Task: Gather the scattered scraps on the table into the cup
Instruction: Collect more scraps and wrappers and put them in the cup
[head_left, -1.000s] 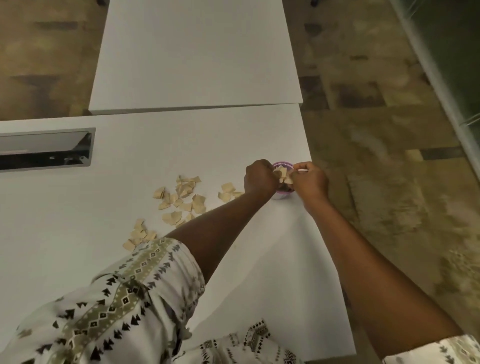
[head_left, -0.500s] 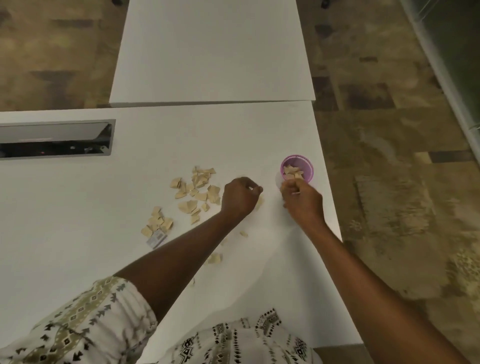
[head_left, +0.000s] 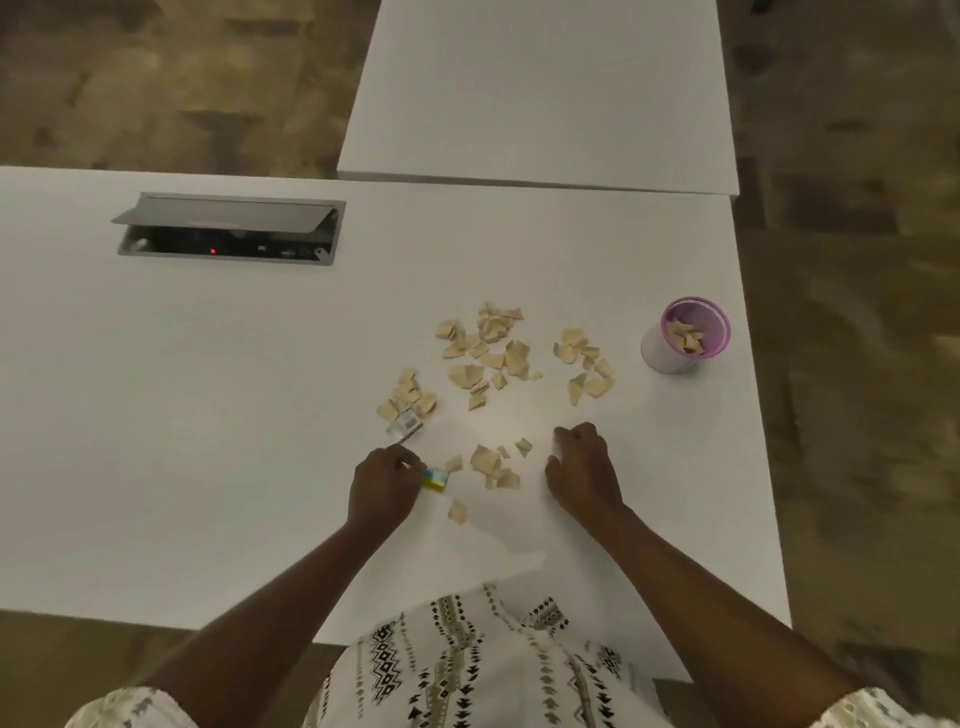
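Note:
Several tan paper scraps (head_left: 488, 358) lie scattered on the white table (head_left: 208, 415), with a smaller cluster (head_left: 491, 465) between my hands. A white cup with a purple rim (head_left: 685, 335) stands upright near the table's right edge and holds a few scraps. My left hand (head_left: 384, 483) rests on the table with its fingers curled, and the fingertips pinch a blue and yellow scrap (head_left: 435, 480). My right hand (head_left: 582, 467) rests just right of the near cluster, fingers bent and slightly apart, with nothing seen in it.
An open grey cable box (head_left: 228, 231) is set into the table at the far left. A second white table (head_left: 540, 88) butts against the far side. A printed white scrap (head_left: 404, 425) lies by the left pile. The table's right edge runs just past the cup.
Both hands have left the cup and drawn back toward me to the near cluster of scraps. The view has shifted, so more scraps now show.

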